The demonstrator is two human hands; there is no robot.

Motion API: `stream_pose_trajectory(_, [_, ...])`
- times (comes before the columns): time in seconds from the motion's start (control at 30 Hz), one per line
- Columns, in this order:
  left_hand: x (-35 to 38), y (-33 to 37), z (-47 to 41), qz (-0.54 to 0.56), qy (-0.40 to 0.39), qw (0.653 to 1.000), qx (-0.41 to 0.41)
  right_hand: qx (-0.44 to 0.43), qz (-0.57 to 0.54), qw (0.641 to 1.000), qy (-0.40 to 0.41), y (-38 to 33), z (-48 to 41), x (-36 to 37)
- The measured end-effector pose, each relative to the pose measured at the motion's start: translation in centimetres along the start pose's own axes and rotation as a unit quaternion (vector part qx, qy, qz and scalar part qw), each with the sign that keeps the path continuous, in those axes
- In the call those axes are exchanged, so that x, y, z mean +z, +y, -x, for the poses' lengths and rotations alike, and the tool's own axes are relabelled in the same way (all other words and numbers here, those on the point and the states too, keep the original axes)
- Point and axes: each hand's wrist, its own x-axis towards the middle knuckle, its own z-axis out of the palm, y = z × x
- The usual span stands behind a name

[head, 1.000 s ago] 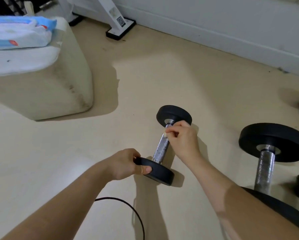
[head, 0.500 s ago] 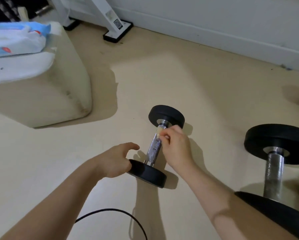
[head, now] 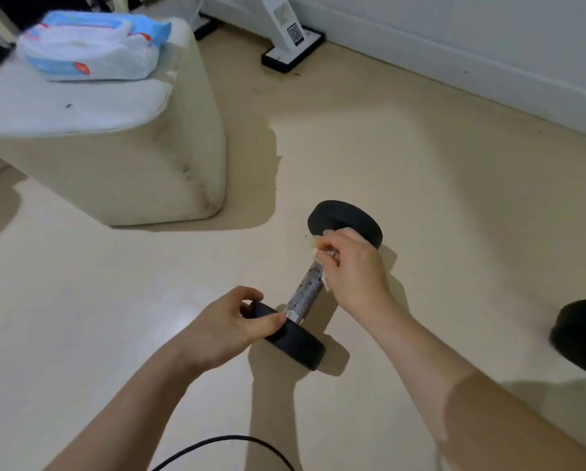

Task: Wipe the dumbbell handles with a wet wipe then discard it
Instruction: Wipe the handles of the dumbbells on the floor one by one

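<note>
A small dumbbell (head: 303, 295) with black end plates and a knurled metal handle lies on the beige floor in the middle of the view. My left hand (head: 230, 326) grips the rim of its near plate. My right hand (head: 351, 266) is closed around the far end of the handle, pressing a small white wet wipe (head: 320, 253) against it. Only scraps of the wipe show between my fingers.
A blue-and-white pack of wet wipes (head: 91, 45) lies on a cream ottoman (head: 121, 171) at upper left. A larger dumbbell's black plate (head: 581, 334) sits at the right edge. A white stand foot (head: 291, 45) rests by the wall. A black cable (head: 227, 443) loops near the bottom.
My right hand has slid along the handle and is back at the far plate. My left hand has closed again on the near plate. The view has swung left.
</note>
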Motion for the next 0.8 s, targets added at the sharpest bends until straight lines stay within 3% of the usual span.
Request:
stream_pose_trajectory(0.17, [-0.1, 0.3, 0.4, -0.107, -0.037, 0.993, 0.027, -0.024, 0.039, 0.998, -0.048, -1.0, 1.8, 0.8])
stream_pose_trajectory(0.3, [0.8, 1.2, 1.0, -0.191, 0.002, 0.98, 0.057, -0.036, 0.045, 0.989, -0.138, -0.7, 2.3, -0.3])
stream_pose_trajectory(0.5, [2.1, 2.1, 1.7, -0.293, 0.042, 0.952, 0.075, 0.013, 0.009, 0.998, -0.057, 0.8, 1.5, -1.3])
stream_pose_trajectory(0.63, [2.1, 1.9, 1.4, -0.288, 0.044, 0.954, 0.073, 0.098, -0.078, 0.99, 0.065, 0.9, 1.4, -1.0])
stream_pose_trajectory(0.8, [2.0, 2.0, 1.7, -0.276, 0.035, 0.958, 0.066, -0.064, 0.061, 0.996, 0.006, 1.5, 3.1, -0.4])
